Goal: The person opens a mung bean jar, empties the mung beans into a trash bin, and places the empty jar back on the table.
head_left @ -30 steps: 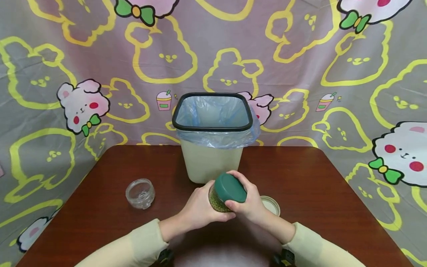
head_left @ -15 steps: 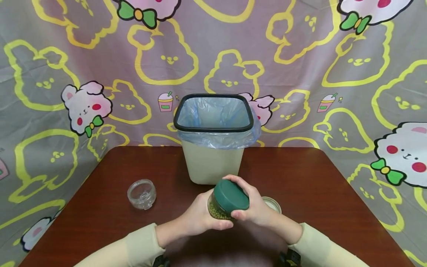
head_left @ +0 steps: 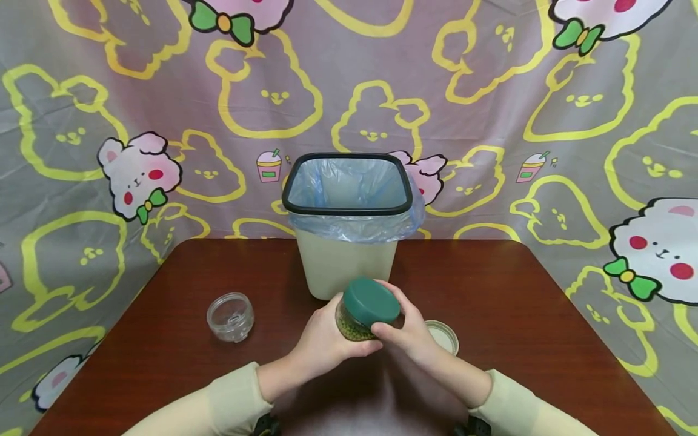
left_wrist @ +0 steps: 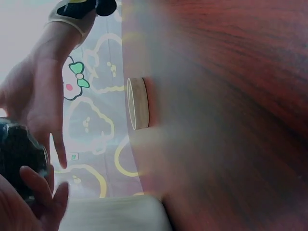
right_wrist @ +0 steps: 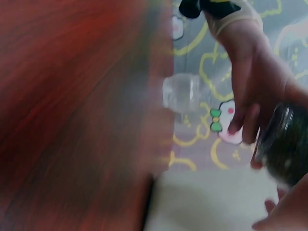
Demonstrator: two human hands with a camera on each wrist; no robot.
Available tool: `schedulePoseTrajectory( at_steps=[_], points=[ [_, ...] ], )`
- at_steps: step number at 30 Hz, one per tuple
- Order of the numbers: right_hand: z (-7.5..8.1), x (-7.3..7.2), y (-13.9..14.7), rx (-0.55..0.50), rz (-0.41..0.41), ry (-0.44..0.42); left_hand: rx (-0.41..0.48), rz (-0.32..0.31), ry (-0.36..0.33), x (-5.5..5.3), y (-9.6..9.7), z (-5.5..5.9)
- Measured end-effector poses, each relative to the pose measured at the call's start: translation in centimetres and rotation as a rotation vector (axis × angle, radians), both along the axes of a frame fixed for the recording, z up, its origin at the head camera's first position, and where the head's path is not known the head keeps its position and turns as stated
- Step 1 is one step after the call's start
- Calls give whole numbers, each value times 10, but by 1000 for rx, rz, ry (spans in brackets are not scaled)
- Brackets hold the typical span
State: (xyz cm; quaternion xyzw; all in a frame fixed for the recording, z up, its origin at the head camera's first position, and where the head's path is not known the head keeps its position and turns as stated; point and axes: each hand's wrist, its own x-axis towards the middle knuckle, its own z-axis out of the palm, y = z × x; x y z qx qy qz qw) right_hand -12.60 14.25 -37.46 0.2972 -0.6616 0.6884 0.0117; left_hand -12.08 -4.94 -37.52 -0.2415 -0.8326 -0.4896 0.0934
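Observation:
Over the table's front middle, both hands hold a clear jar (head_left: 351,327) filled with small green beans or grains. My left hand (head_left: 327,336) grips the jar's body from the left, thumb underneath toward me. A dark green lid (head_left: 372,301) covers the jar's tilted top. My right hand (head_left: 406,330) grips the lid from the right, thumb on its near edge and fingers behind it. In the right wrist view the jar (right_wrist: 286,144) looks dark between the two hands.
Behind the hands stands a cream trash bin (head_left: 346,260) lined with a blue plastic bag (head_left: 354,227). To the left on the brown table (head_left: 180,363) is a small clear container (head_left: 231,318). A round, pale-centred lid (head_left: 443,336) lies beside the right wrist.
Both hands and the jar dipped slightly toward me, then rose back up and a little left. The lid's top is turned somewhat differently, and the right hand still grips it.

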Motion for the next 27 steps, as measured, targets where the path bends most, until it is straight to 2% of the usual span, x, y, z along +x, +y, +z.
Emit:
schedulePoseTrajectory(
  at_steps=[2, 5, 8, 10, 13, 16, 23, 25, 27],
  points=[
    [2, 2, -4, -16, -42, -32, -30, 49, 4, 1, 2, 1],
    [4, 4, -7, -29, -79, -60, -52, 76, 11, 2, 2, 4],
    [5, 3, -7, -20, -95, -43, -50, 55, 19, 1, 1, 5],
    [3, 2, -6, -14, -91, -13, -27, 8, 7, 1, 0, 5],
    [0, 1, -5, -30, -53, 30, 27, -90, -19, 0, -1, 4],
    [-2, -2, -5, -76, 42, 83, 109, -219, -48, -1, -3, 3],
    [4, -12, -8, -157, 358, 291, 321, -642, -182, -6, -9, 3],
    [7, -13, -9, -161, 408, 338, 338, -707, -197, -7, -10, 2],
    [9, -13, -8, -156, 438, 340, 343, -730, -202, -8, -11, 2]
  ],
)
